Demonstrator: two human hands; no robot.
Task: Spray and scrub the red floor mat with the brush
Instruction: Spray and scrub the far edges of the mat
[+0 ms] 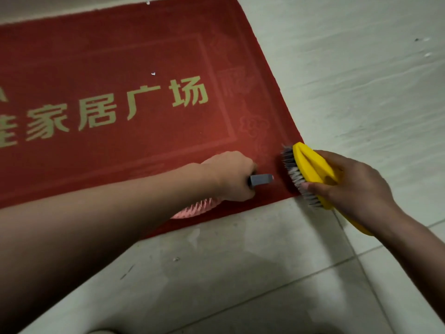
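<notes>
— What is underfoot?

— A pale tiled floor (361, 80), with thin grout lines (337, 262) at the lower right and a darker grey area (228, 273) near the mat's near edge.

— And what lies on it?

— A red mat (120, 56), flat, with its rounded corners to the right and its left part out of view. It bears pale yellow characters (96, 114). A small white speck (176, 259) and a dark scuff (126, 272) lie on the tiles.

1. The red floor mat (125, 59) is spread flat, marked with pale gold characters and a faint border.
2. The yellow brush (313, 165) is held tilted at the mat's near right corner, bristles apparently touching it.
3. The spray bottle (261, 178), pink-bodied and grey-nozzled, is aimed at that corner.
</notes>
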